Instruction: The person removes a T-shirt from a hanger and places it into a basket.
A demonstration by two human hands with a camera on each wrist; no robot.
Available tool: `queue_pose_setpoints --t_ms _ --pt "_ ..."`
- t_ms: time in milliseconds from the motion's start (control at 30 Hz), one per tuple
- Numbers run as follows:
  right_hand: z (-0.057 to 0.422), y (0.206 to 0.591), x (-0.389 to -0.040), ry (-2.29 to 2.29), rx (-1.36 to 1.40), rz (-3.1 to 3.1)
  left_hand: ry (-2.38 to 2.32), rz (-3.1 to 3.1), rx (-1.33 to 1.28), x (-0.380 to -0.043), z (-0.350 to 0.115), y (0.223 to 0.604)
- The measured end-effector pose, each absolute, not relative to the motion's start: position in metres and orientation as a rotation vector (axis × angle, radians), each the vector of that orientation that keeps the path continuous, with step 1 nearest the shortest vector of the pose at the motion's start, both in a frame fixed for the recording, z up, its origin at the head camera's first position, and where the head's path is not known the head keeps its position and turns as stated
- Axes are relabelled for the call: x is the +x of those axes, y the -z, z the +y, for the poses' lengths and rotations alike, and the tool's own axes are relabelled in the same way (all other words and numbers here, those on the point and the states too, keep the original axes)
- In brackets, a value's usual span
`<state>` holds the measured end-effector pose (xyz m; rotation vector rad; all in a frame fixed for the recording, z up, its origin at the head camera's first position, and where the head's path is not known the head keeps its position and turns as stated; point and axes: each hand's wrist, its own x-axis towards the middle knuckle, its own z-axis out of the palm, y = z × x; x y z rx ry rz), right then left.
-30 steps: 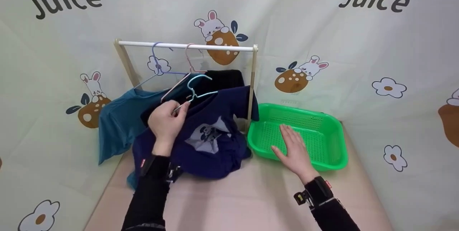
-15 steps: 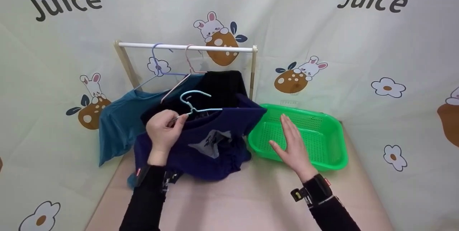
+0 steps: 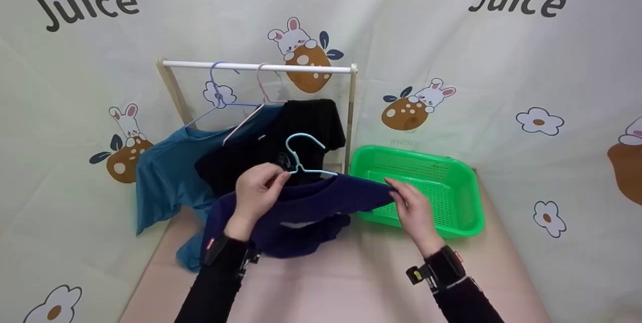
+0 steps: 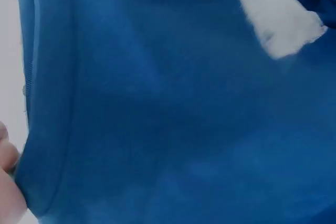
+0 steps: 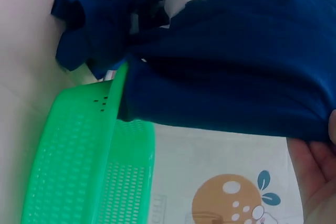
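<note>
A navy T-shirt (image 3: pixel 321 200) with a pale print hangs between my two hands over the table. My left hand (image 3: pixel 258 192) pinches the shirt by its neckline together with one arm of a light blue hanger (image 3: pixel 299 166). The hanger's hook points up, and its other arm runs into the shirt's shoulder. At the right, my right hand (image 3: pixel 415 210) pinches the stretched sleeve end between thumb and fingers. In the left wrist view, navy cloth fills most of the picture, with the collar beside the fingertips (image 4: pixel 8 156). The shirt's lower part lies bunched on the table.
Behind stands a rack with a white bar (image 3: pixel 185 64). A teal shirt (image 3: pixel 168 177) on a purple hanger (image 3: pixel 212 82) and a black shirt (image 3: pixel 313 122) on a pink hanger (image 3: pixel 260 82) hang from it. A green basket (image 3: pixel 480 212) sits at right, partly under the sleeve.
My left hand has brought the hanger and navy shirt lower and to the right, away from the rack. My right hand, earlier open over the basket, now pinches the sleeve and stretches it.
</note>
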<state>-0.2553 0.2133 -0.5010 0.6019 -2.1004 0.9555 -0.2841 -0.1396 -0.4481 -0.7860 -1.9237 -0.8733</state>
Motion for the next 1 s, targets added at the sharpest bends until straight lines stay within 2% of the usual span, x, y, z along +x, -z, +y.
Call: queue_pose_setpoints --t_ms 433,667,1000 --pt "0.224 0.492 -0.242 -0.976 0.557 -2.041 0.900 -2.026 -0.855 -0.272 -0.112 0.430" --pt "0.237 0.484 -0.229 -0.987 0.551 -2.007 0.912 -2.030 -0.818 -0.269 -0.115 0.426" --pt "0.273 0.463 -0.211 -1.062 0.278 -1.877 1.383 -1.924 -0.704 -0.271 -0.137 0.429"
